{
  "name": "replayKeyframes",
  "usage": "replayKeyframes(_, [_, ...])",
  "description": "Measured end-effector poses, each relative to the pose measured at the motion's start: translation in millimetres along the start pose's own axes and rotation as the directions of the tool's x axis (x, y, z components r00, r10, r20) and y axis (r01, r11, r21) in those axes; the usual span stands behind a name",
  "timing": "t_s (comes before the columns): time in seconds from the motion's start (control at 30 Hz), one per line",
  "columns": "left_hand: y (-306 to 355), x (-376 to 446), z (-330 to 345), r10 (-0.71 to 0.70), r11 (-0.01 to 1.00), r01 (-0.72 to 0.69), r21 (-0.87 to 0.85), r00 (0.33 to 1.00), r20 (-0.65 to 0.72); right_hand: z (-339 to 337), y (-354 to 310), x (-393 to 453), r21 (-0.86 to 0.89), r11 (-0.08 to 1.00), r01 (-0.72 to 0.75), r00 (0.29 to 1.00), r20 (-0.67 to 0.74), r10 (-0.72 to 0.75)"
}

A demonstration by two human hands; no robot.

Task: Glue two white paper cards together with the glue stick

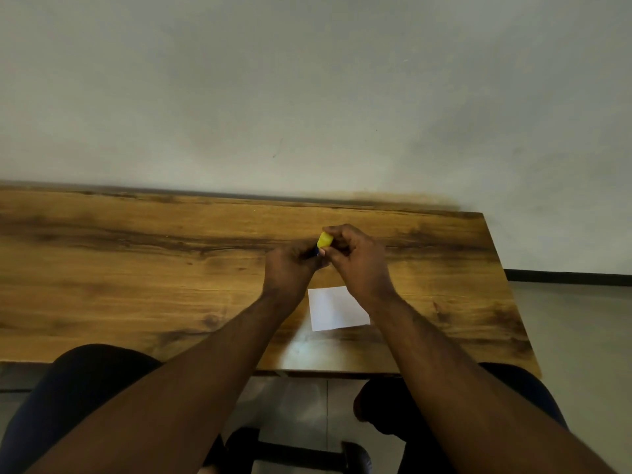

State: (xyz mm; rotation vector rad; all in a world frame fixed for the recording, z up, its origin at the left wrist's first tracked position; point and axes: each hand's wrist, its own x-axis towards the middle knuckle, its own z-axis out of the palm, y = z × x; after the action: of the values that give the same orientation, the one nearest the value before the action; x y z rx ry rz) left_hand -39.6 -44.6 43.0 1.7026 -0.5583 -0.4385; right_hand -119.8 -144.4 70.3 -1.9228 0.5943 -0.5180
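Both hands meet above the middle of the wooden table (136, 268). My left hand (290, 268) is closed around the dark blue body of the glue stick (315, 252), mostly hidden in the fist. My right hand (355, 261) pinches the yellow cap (325, 240) at the stick's top end. A white paper card (337, 309) lies flat on the table just below the hands, partly covered by my right wrist. I cannot tell whether it is one card or two stacked.
A plain grey wall rises behind the table's far edge. The table's right edge (506, 285) drops off to a tiled floor. My knees and a dark chair base (297, 453) show below the near edge.
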Motion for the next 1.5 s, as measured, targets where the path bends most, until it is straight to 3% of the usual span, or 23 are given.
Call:
replayKeyframes(0.2, [-8.3, 16.8, -3.8, -0.181, 0.98, 0.185, -0.069, 0.981, 0.068, 1.3, 11.7, 24.3, -0.253, 0.957, 0.145, 0.983, 0.15, -0.109])
replayKeyframes(0.27, [-14.2, 22.8, -8.6, -0.283, 0.945, 0.269, 0.185, 0.957, 0.057, 2.4, 16.0, 32.8, -0.317, 0.932, 0.173, 0.977, 0.178, -0.121])
replayKeyframes(0.37, [-22.3, 26.7, -22.6, -0.292, 0.706, 0.187, 0.683, 0.956, 0.039, 3.2, 24.1, 42.7, -0.348, 0.922, 0.172, 0.979, 0.168, -0.12])
replayKeyframes(0.47, [-24.5, 24.8, -27.2, -0.298, 0.554, 0.041, 0.832, 0.942, 0.152, 6.8, 33.2, 45.8, -0.404, 0.902, 0.149, 0.976, 0.208, -0.068])
replayKeyframes(0.6, [-22.4, 24.8, -23.3, -0.287, 0.492, -0.041, 0.87, 0.935, 0.207, 8.2, 43.0, 41.0, -0.374, 0.923, 0.085, 0.984, 0.177, -0.019])
replayKeyframes(0.87, [-12.3, 33.8, -21.0, -0.342, 0.407, -0.063, 0.911, 0.915, 0.216, 9.6, 54.5, 40.8, -0.263, 0.965, -0.008, 0.994, 0.107, 0.037])
replayKeyframes(1.3, [-14.2, 34.8, -22.1, -0.329, 0.439, -0.044, 0.897, 0.922, 0.206, 17.5, 57.1, 42.7, -0.246, 0.969, -0.028, 0.993, 0.1, 0.054])
replayKeyframes(1.5, [-13.7, 18.9, -33.9, -0.257, 0.464, -0.099, 0.88, 0.936, 0.24, 7.4, 64.1, 35.2, -0.27, 0.948, -0.166, 0.972, 0.117, 0.204])
